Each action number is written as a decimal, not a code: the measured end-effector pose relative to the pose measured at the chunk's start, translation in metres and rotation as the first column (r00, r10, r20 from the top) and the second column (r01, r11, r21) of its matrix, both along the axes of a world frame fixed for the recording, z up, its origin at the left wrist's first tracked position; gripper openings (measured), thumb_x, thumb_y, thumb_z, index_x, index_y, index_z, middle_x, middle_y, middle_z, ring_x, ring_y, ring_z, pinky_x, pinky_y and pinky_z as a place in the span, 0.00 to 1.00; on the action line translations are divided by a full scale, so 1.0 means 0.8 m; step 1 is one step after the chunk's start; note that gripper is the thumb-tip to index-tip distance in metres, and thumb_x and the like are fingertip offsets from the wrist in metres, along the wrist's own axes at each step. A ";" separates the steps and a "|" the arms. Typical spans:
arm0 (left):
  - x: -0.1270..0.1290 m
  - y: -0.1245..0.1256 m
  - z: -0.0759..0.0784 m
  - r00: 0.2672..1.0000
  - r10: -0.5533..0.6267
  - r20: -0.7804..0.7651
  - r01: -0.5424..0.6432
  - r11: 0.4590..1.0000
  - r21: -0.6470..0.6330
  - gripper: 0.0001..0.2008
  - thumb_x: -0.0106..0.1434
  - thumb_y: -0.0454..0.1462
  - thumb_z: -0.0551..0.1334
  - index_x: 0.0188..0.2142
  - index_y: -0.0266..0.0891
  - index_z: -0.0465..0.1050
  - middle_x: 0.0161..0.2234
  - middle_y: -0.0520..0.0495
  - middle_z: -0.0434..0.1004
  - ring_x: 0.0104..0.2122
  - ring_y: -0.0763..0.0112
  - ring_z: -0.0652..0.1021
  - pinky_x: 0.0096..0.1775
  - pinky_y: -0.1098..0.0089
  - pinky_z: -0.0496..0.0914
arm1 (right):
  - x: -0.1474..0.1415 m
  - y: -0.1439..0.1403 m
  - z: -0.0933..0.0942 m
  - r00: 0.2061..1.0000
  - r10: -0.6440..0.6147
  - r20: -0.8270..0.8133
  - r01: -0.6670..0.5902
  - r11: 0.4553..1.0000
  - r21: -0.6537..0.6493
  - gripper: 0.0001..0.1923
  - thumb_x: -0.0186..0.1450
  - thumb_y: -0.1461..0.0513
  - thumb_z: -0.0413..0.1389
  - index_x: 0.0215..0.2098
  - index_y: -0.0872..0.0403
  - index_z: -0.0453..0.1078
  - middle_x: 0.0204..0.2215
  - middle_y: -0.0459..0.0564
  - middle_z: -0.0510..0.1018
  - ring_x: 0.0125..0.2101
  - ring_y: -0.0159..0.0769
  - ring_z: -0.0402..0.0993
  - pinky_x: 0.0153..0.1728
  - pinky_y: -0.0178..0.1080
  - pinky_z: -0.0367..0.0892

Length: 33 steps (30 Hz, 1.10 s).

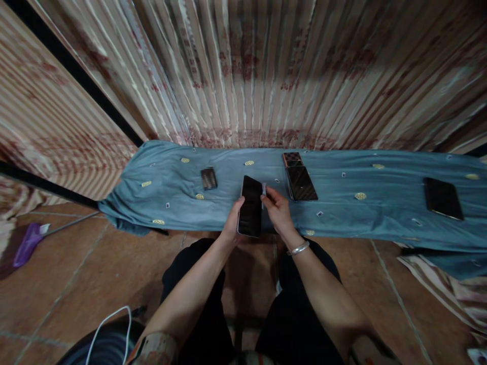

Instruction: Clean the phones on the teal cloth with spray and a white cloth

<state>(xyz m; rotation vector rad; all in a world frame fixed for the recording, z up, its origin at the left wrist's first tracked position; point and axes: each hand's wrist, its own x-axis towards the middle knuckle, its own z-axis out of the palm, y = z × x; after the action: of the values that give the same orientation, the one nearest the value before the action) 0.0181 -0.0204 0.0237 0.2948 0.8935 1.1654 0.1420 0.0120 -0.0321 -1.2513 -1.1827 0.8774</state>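
My left hand (231,220) is closed round the lower left side of a smartphone (250,208), whose dark screen faces up. The phone is tilted over the near edge of the cloth-covered bench. At its upper right edge, my right hand (278,207) pinches a small pale piece (264,188) between thumb and fingers; its kind is too small to make out. Just right of my hands lies a dark, glossy flat device (302,183), touching a brown checkered case (291,159) behind it. A small dark square (209,178), blurred out, rests to the left.
A blue patterned cloth (342,213) covers the long, narrow bench. Another dark flat device (443,198) lies far right. Pleated curtains (243,76) hang behind, with black bars (76,66) at left. On the tiled floor are a purple broom head (28,246) and a white cable (110,317).
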 end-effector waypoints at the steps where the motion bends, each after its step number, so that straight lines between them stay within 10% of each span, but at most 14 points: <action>1: 0.001 0.001 0.000 1.000 0.004 -0.002 -0.003 1.000 0.017 0.12 0.62 0.40 0.59 0.33 0.33 0.77 0.24 0.49 0.80 0.31 0.68 0.81 0.42 0.70 0.73 | -0.001 -0.001 0.000 0.998 0.010 -0.069 -0.011 1.000 -0.016 0.17 0.58 0.57 0.58 0.44 0.52 0.76 0.41 0.49 0.82 0.42 0.42 0.76 0.49 0.45 0.68; 10: 0.004 0.015 -0.002 0.993 0.115 0.017 -0.116 0.980 0.159 0.12 0.62 0.41 0.59 0.31 0.33 0.76 0.31 0.47 0.82 0.41 0.64 0.81 0.49 0.67 0.70 | -0.009 -0.026 0.024 0.816 0.072 -0.573 -0.204 0.964 -0.169 0.14 0.46 0.56 0.68 0.30 0.49 0.78 0.28 0.42 0.81 0.33 0.35 0.76 0.41 0.38 0.69; 21: 0.030 0.032 0.007 0.980 0.195 0.046 -0.196 0.980 0.019 0.14 0.65 0.40 0.56 0.30 0.35 0.76 0.20 0.54 0.75 0.29 0.71 0.79 0.41 0.71 0.72 | 0.020 -0.061 0.052 0.740 0.150 -0.655 -0.436 0.849 -0.298 0.18 0.47 0.49 0.70 0.27 0.52 0.76 0.24 0.44 0.81 0.28 0.35 0.76 0.29 0.35 0.68; 33: 0.105 0.046 -0.018 0.998 -0.043 0.049 0.038 0.995 0.095 0.16 0.63 0.46 0.58 0.41 0.37 0.77 0.38 0.45 0.82 0.43 0.63 0.80 0.45 0.66 0.72 | 0.094 -0.051 0.043 0.789 -0.184 -0.587 -0.034 0.940 -0.340 0.13 0.44 0.55 0.69 0.23 0.52 0.74 0.22 0.43 0.80 0.27 0.37 0.76 0.30 0.37 0.69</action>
<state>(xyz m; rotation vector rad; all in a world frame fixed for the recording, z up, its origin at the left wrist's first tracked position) 0.1019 0.0161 0.0090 0.3566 0.7862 1.1740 0.2173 -0.0285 0.0022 -1.1315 -0.4620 1.3387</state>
